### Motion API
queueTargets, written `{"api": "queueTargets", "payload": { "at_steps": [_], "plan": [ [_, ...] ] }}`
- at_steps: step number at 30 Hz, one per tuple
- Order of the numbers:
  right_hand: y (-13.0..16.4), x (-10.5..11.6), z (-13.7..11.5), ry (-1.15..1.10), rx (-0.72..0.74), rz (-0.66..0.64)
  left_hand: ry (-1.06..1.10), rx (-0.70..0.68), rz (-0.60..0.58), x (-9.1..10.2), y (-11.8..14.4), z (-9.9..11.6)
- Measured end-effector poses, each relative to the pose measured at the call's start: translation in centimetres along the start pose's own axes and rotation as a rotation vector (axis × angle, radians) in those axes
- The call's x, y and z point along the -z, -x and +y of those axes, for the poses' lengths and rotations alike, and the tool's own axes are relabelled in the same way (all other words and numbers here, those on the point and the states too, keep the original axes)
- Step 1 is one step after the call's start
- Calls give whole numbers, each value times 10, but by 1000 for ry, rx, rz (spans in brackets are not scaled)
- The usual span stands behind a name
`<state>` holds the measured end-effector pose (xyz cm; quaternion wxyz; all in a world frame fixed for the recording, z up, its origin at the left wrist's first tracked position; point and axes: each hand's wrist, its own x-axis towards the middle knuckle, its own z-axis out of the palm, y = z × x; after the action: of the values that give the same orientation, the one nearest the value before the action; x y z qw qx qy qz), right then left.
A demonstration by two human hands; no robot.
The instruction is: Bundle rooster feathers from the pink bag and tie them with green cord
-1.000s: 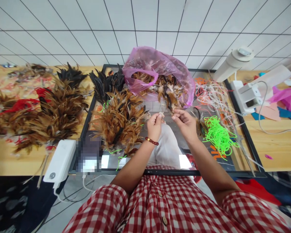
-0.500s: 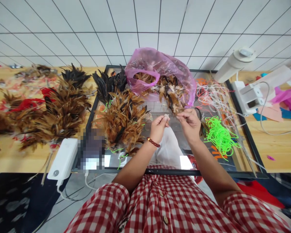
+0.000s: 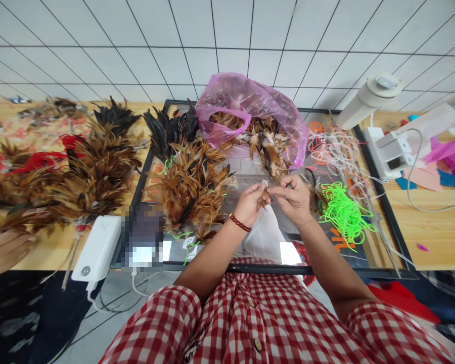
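The left hand (image 3: 250, 201) and the right hand (image 3: 293, 198) are meeting fingertip to fingertip above the black-framed glass tabletop (image 3: 379, 189). Both are pinching shut on a small tuft of brown feathers (image 3: 264, 194), which is sitting directly between them, its long axis running roughly upright, tips pointing down. Both wrists are angling inward, forearms converging. The pink plastic bag of loose feathers (image 3: 246, 108) is lying just beyond the hands.

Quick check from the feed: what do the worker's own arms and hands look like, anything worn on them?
Both forearms are bare. The left hand has a dark red bead bracelet at the wrist; the right hand wears nothing visible. No gloves. Short red-and-white checked sleeves cover the upper arms, part of a buttoned checked garment.
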<state>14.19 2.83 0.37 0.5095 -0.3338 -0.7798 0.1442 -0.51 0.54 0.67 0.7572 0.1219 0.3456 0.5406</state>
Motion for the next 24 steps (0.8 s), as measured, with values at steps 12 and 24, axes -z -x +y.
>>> {"api": "queueTargets", "payload": {
  "at_steps": [12,24],
  "plan": [
    [-2,3,2,52,36,-125,20,-89,91,-8,3,-3],
    [-4,2,-2,-36,-14,-166,17,-137,149,-3,-5,-1]
  ]
}}
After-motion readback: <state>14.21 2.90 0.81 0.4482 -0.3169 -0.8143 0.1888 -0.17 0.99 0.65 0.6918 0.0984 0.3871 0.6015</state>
